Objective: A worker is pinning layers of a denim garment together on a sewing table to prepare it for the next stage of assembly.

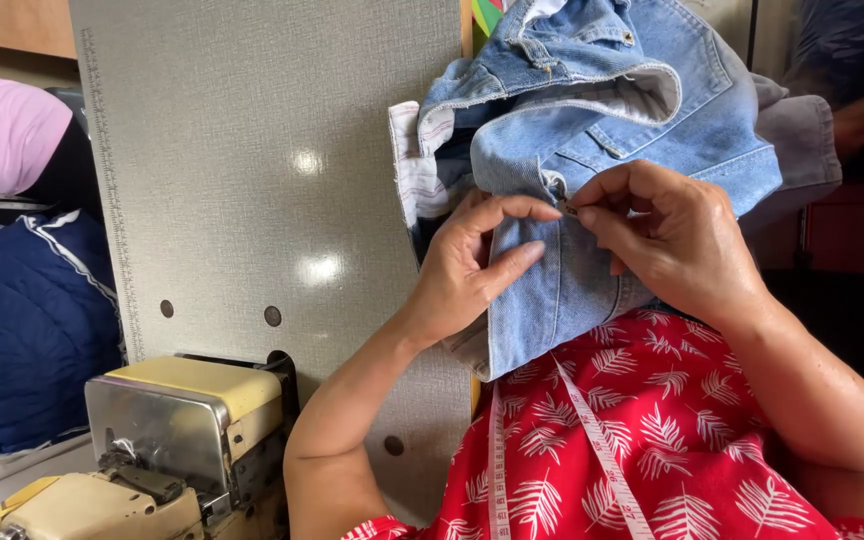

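A light blue denim jacket (602, 110) with a striped white lining hangs over the edge of the grey work table (252, 150) and onto my lap. My left hand (477, 260) pinches the jacket's front edge from the left, thumb on top of the fabric. Opposite it, my right hand (667, 235) grips the same edge, its fingertips closed on a small metal button or rivet (569, 209). Both hands meet at that spot, almost touching.
A cream and metal sewing machine (162, 450) stands at the lower left. Blue quilted fabric (22, 330) lies further left, beside another person in pink (2, 130). A white measuring tape (602, 450) hangs down my red leaf-print top (672, 440). A grey garment (802, 140) lies at right.
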